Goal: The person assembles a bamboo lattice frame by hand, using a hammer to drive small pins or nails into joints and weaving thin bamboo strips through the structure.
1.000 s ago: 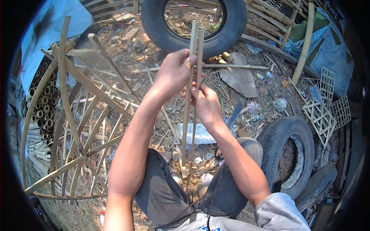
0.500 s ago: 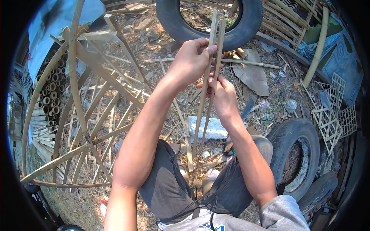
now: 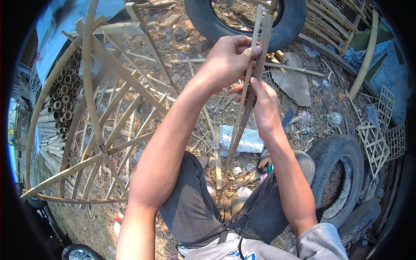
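Note:
Two long split bamboo strips stand nearly upright before me, their lower ends coming together above the ground between my knees. My left hand point(image 3: 236, 60) pinches them near the top, its thumb lying across the paler narrow strip point(image 3: 257, 27). Lower down, my right hand point(image 3: 266, 106) is closed on the strips, with its thumb against the wider, browner strip point(image 3: 267, 32). Some fingers of both hands are hidden behind the bamboo. A white foam-like block point(image 3: 241, 139) lies on the ground below the strips.
A curved bamboo frame point(image 3: 93, 108) fills the left side, with stacked bamboo tubes point(image 3: 60, 102) behind it. One tyre point(image 3: 197, 26) lies ahead and another tyre point(image 3: 318, 160) stands by my right knee. Bamboo lattice pieces point(image 3: 375, 138) lie farther right. Bamboo scraps and litter cover the ground.
The browner strip has turned, showing a broader, darker face. Both hands still hold the strips and sit slightly farther right in view. The whole scene has shifted a little as my head moved.

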Demonstrator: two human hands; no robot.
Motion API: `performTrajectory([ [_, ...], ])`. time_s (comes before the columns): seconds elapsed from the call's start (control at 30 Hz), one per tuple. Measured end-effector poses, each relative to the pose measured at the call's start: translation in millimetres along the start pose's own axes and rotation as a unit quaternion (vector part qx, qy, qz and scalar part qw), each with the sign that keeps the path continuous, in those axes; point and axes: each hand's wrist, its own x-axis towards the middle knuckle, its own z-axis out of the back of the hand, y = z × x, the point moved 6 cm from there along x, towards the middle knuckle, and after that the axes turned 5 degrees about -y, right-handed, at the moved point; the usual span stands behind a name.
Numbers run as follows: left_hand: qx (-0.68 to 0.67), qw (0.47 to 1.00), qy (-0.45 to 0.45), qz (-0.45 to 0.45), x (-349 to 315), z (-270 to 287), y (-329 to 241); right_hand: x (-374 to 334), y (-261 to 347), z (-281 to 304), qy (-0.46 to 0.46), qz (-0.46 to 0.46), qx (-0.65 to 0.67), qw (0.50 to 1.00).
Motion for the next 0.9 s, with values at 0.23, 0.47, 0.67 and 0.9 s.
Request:
performTrajectory([
  [0.23,-0.001,1.0,-0.009,-0.008,-2.8,1.3,-1.2,4.3,10.2,14.5,-0.056,0.028,0.022,0.998],
  [0.47,0.112,0.993,0.013,-0.038,-2.5,1.1,-0.6,8.8,13.3,28.7,-0.102,0.056,0.002,0.993],
  [0.67,0.089,0.995,-0.015,-0.03,-1.2,3.0,-1.3,7.3,9.5,25.1,-0.104,0.044,0.011,0.994],
  [0.9,0.108,0.993,-0.018,-0.052,-3.3,3.3,-6.8,6.4,8.8,26.2,-0.109,0.04,-0.001,0.993],
])
